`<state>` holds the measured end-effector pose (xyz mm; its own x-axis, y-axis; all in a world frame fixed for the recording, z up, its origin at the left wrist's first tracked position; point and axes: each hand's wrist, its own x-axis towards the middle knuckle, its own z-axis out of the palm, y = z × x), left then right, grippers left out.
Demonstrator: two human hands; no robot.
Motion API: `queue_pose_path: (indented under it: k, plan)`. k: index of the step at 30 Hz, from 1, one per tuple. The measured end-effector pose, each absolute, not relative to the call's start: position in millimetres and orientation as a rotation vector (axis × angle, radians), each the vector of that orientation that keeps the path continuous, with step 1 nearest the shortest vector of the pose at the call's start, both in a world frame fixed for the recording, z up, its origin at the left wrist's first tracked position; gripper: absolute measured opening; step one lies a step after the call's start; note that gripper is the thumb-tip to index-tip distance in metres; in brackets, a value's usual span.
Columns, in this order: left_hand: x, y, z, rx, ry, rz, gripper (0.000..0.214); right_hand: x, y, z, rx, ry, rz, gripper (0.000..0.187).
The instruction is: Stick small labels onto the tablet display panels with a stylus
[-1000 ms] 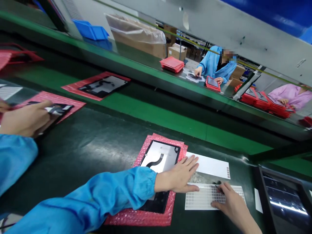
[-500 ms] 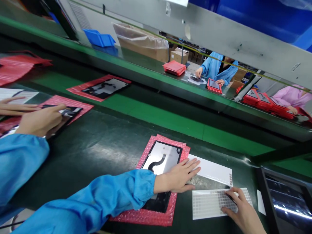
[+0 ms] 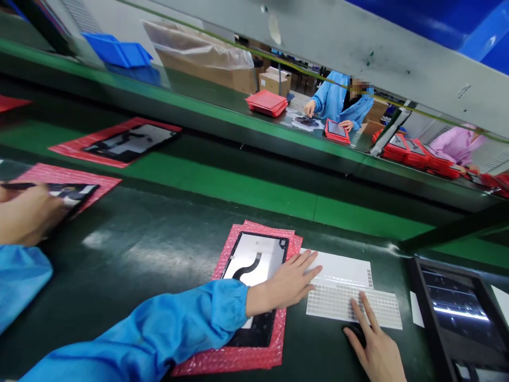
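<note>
My left hand (image 3: 284, 281) lies flat, fingers spread, across the right edge of a screen panel (image 3: 274, 249) and onto a white sheet (image 3: 342, 268). The panel shows a silver back, black border and curved black ribbon cable (image 3: 248, 268). It rests on pink bubble-wrap bags (image 3: 226, 244). My right hand (image 3: 376, 342) has two fingertips on a sheet of small square stickers (image 3: 387, 310), which now meets the white sheet's lower edge. A slim black tool (image 3: 355, 334), perhaps tweezers, is tucked between thumb and palm, mostly hidden.
At far left, a co-worker's blurred hand (image 3: 27, 212) is over another panel (image 3: 77, 193) on pink wrap. Another panel (image 3: 133, 140) lies on red wrap behind. A black-framed tray (image 3: 449, 313) stands at right. Across the bench, a person in blue (image 3: 342, 101) handles red-wrapped panels.
My right hand has shifted the sticker sheet up against the white sheet, and its fingers have straightened onto it. My left hand stays in place. The camera view has turned slightly right.
</note>
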<state>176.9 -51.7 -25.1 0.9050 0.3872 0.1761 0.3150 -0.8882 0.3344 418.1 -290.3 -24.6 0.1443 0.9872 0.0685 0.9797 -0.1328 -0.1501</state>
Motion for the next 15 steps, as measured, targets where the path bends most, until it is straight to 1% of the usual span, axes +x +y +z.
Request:
queue_pose_path:
  k: [4, 8, 10, 15]
  plan:
    - [190, -41, -22, 2.814, 0.55, 0.355, 0.052, 419, -284, -22, -2.224, -1.915, 0.091, 0.056]
    - [195, -35, -27, 2.83, 0.536, 0.404, 0.026, 425, -291, -25, -2.215, -1.899, 0.086, 0.054]
    - [195, -35, -32, 2.832, 0.543, 0.434, 0.017, 428, -293, -26, -2.218, -1.891, 0.064, 0.053]
    - [186, -35, -29, 2.811, 0.569, 0.565, 0.019, 435, -274, -23, -2.285, -1.927, 0.02, 0.052]
